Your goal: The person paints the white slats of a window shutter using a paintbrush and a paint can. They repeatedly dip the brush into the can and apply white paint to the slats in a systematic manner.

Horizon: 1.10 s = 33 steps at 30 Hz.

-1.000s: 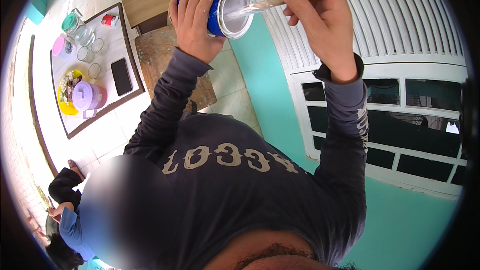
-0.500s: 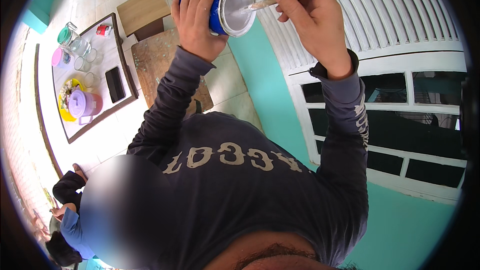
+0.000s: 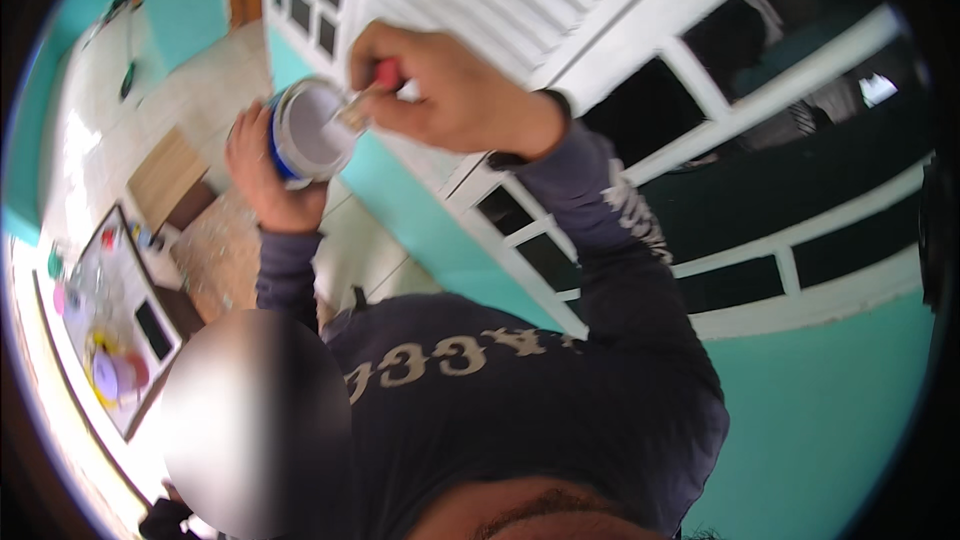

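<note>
Head view, one can (image 3: 290, 145), one brush (image 3: 353, 111)

One left hand (image 3: 265, 172), one right hand (image 3: 440, 92): two hands. One can (image 3: 283, 145). One brush (image 3: 388, 74). One shirt (image 3: 520, 400). One table (image 3: 124, 290). On table: one phone (image 3: 153, 330), one red pack (image 3: 108, 236), one purple jug (image 3: 113, 376), one yellow dish (image 3: 104, 341), one green lid (image 3: 55, 260), one pink lid (image 3: 60, 298); clear glassware (image 3: 92, 282) blurred, count unclear. Two boards: one pale board (image 3: 166, 170), one worn board (image 3: 215, 252). One louvred shutter (image 3: 480, 0).

Wears dk navy-grey shirt (image 3: 520, 430) w/ 2 long sleeves (image 3: 625, 285), cream chest lettering (image 3: 462, 356), pale print (image 3: 637, 210) on R sleeve.
</note>
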Each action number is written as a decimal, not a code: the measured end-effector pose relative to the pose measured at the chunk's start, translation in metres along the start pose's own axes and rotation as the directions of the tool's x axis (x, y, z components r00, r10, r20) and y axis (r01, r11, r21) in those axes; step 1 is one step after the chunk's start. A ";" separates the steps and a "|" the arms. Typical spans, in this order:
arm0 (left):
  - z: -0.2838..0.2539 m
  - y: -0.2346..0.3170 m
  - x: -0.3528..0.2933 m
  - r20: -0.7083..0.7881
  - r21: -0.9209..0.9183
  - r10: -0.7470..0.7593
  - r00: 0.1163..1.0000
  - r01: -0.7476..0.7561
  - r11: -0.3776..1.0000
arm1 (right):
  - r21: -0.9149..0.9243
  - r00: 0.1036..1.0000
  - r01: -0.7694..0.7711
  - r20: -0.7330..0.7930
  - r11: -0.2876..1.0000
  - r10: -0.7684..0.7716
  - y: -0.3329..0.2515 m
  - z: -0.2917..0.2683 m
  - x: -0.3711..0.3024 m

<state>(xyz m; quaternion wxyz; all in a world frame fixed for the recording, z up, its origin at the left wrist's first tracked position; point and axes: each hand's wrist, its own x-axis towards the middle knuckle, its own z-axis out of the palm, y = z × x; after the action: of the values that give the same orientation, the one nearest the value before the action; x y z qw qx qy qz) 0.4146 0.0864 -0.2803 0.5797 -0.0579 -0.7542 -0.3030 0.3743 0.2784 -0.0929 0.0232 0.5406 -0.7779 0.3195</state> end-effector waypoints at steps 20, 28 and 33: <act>0.138 0.022 -0.016 0.470 -0.376 -0.077 0.879 0.278 0.884 | 0.528 0.690 -0.240 -0.498 0.815 0.526 0.099 -0.024 -0.122; 0.210 -0.074 0.070 0.756 -0.646 0.314 0.574 0.578 0.499 | 0.815 0.231 0.346 -0.554 0.464 0.800 0.156 0.033 -0.073; 0.266 -0.129 0.133 0.752 -0.617 0.539 0.380 0.692 0.374 | 0.664 0.066 0.532 -0.651 0.526 0.756 0.175 0.032 -0.012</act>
<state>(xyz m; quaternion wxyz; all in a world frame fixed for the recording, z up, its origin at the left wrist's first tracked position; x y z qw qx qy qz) 0.0921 0.0867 -0.2479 -0.1109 -0.4788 -0.6212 -0.6104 0.2397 0.3079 -0.2054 0.2485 0.0153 -0.3173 0.9151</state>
